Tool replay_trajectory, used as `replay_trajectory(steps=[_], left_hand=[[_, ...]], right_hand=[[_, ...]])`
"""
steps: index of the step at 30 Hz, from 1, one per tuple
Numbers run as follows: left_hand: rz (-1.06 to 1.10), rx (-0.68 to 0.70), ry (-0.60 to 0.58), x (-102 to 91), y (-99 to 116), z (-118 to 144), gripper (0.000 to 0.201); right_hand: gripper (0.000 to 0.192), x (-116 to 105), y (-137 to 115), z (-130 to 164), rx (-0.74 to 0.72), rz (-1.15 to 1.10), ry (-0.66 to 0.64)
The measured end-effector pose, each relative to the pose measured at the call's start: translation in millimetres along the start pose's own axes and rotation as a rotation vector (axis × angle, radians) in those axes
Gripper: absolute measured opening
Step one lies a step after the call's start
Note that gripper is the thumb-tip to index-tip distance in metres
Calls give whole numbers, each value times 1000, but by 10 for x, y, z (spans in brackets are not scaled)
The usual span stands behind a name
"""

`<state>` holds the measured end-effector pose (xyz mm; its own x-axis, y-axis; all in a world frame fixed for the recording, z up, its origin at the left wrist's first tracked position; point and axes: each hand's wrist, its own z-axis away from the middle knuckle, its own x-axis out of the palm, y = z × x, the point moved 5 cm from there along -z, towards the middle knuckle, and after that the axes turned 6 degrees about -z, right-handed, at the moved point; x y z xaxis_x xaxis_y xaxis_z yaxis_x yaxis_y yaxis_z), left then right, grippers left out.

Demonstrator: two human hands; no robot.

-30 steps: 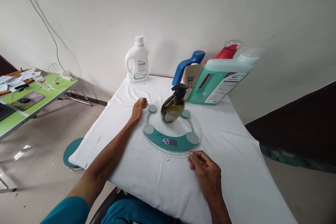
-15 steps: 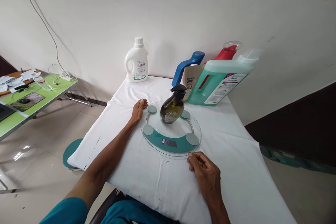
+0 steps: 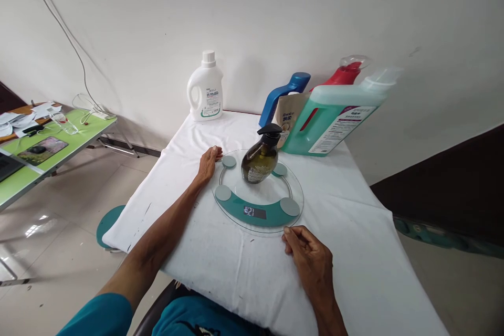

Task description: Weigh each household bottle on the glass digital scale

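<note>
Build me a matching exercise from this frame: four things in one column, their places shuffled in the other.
1. Pump bottle
2. White jug
3. Left hand
4. Right hand

A. At the scale's near right edge
B. By the wall
C. Standing on the scale
D. At the scale's far left edge

Pairs: 1-C, 2-B, 3-D, 4-A

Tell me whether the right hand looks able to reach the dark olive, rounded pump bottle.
Likely yes: the right hand is by the near rim of the round clear-glass scale, and nothing stands between it and the bottle.
</note>
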<state>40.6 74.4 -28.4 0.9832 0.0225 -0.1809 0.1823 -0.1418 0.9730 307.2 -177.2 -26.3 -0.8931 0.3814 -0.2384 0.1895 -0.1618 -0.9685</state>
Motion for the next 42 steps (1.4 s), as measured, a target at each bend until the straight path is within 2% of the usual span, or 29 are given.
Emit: replay_trajectory(steps=[7, 15, 23, 42], left_hand=[[-10, 0, -1, 7, 3, 0, 83], [-28, 13, -1, 6, 24, 14, 80], [-21, 2, -1, 10, 18, 12, 80], [-40, 3, -11, 16, 33, 16, 82]], right_hand=[[41, -3, -36, 16, 2, 9, 7], [44, -16, 76, -45, -27, 25, -18], [42, -10, -10, -4, -15, 12, 6], [43, -13, 3, -22, -38, 38, -26]])
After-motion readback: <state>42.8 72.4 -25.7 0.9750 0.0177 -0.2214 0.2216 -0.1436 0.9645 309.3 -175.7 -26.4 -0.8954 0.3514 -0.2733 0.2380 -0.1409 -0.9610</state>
